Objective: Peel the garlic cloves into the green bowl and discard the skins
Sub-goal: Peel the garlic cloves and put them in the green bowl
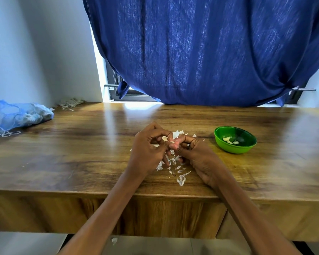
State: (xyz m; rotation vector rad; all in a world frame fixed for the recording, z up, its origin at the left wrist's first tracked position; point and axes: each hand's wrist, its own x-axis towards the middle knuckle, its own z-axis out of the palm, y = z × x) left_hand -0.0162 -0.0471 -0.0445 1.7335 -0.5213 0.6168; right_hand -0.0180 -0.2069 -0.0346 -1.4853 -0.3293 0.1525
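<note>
Over the middle of the wooden table [81, 144] my left hand [147, 150] and my right hand [193, 153] meet, fingers curled, pinching a garlic clove [173, 142] between their fingertips. Papery white skin [177, 134] sticks up from the clove. Loose white skins [180, 179] lie scattered on the table under and in front of the hands. The green bowl [247, 147] stands to the right of my right hand and holds a few peeled cloves [227, 139]. A ring shows on my right hand.
A blue mesh bag [24, 115] with garlic bulbs lies at the far left by the wall. A heap of dry skins [70, 103] sits in the back left corner. A blue curtain [210, 52] hangs behind the table. One skin [114, 240] lies on the floor.
</note>
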